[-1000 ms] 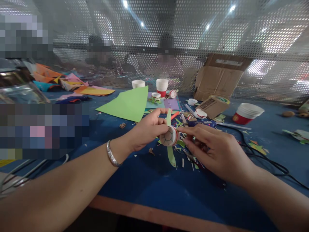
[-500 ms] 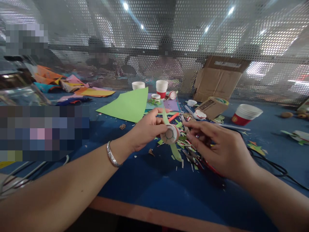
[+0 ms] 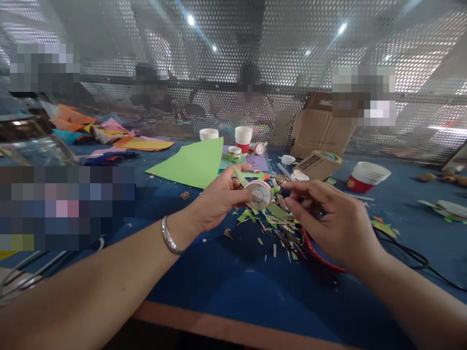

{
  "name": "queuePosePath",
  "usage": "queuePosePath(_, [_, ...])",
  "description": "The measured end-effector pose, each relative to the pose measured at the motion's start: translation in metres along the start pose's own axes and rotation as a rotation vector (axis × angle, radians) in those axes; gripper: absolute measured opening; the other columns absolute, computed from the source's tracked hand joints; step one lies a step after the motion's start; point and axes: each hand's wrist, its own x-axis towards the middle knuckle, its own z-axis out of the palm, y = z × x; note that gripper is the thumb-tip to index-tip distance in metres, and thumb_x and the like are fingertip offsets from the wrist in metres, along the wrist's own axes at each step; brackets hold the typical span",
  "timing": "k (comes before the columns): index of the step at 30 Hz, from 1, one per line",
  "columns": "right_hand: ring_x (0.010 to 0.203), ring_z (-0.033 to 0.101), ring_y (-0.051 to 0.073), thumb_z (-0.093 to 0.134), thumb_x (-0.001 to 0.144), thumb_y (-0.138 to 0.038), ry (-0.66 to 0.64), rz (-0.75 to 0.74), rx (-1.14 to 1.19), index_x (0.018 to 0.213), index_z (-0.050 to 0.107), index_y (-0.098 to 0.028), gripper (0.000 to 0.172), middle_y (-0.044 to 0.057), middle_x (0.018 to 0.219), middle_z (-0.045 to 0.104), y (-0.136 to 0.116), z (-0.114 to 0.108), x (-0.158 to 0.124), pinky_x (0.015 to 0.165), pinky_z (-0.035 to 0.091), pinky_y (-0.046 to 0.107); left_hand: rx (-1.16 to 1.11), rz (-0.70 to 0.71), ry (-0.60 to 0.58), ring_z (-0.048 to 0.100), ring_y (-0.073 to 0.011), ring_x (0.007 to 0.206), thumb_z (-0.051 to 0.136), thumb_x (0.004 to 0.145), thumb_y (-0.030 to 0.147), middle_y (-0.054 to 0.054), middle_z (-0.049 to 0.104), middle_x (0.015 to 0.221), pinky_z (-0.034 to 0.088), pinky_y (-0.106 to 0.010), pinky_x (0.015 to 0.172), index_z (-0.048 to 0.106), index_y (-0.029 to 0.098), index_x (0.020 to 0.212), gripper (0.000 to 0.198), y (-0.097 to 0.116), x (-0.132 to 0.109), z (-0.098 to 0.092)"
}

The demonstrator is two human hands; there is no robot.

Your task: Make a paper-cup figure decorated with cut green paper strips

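The left hand (image 3: pixel 217 200) is pinching the round white piece (image 3: pixel 260 195) between thumb and fingers at its left edge, holding it above the blue table (image 3: pixel 204 284) with its marked face turning toward the camera. A green strip (image 3: pixel 239 176) is poking out at upper left, close by the fingers.

Over on the other side, the right hand (image 3: pixel 330 214) is hovering just beside that round piece — fingers curling, thumb and forefinger standing a little apart. Something small and pale is showing near those fingertips, but whether the hand is gripping it, I can't tell.

Below and between the hands, paper scraps (image 3: pixel 246 217) are littering the table, and a red-handled tool (image 3: pixel 317 253) is lying partly under the right hand.

Farther back, a large green sheet (image 3: pixel 189 164) is spreading out at left, while a red-and-white cup stack (image 3: pixel 243 139) is standing near the middle. Another cup stack (image 3: pixel 368 177) is sitting off to the right — and an open cardboard box (image 3: pixel 321 129) is resting behind.
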Motion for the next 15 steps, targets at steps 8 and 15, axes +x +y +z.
queuePosePath(8, [0.091, 0.072, 0.02, 0.071, 0.092, -0.044, -0.107, 0.185, 0.232, 0.131, 0.063, -0.025, 0.044, 0.007, 0.11, 0.075, 0.0, 0.006, 0.006, 0.07, 0.059, 0.031, -0.123, -0.048, -0.038, 0.065, -0.0124, 0.077, 0.086, 0.067, 0.006, 0.0, 0.071, 0.087, 0.049, -0.025, 0.073, 0.05, 0.018, 0.132, 0.076, -0.002, -0.003, 0.008])
queuePosePath(15, [0.085, 0.072, 0.019, 0.073, 0.089, -0.042, -0.159, 0.263, 0.389, 0.127, 0.063, -0.023, 0.044, 0.005, 0.1, 0.076, 0.001, 0.006, 0.008, 0.074, 0.057, 0.034, -0.175, -0.129, -0.088, 0.069, -0.0125, 0.081, 0.087, 0.069, 0.007, -0.003, 0.074, 0.092, 0.051, -0.027, 0.08, 0.057, 0.017, 0.126, 0.066, -0.003, -0.001, 0.01])
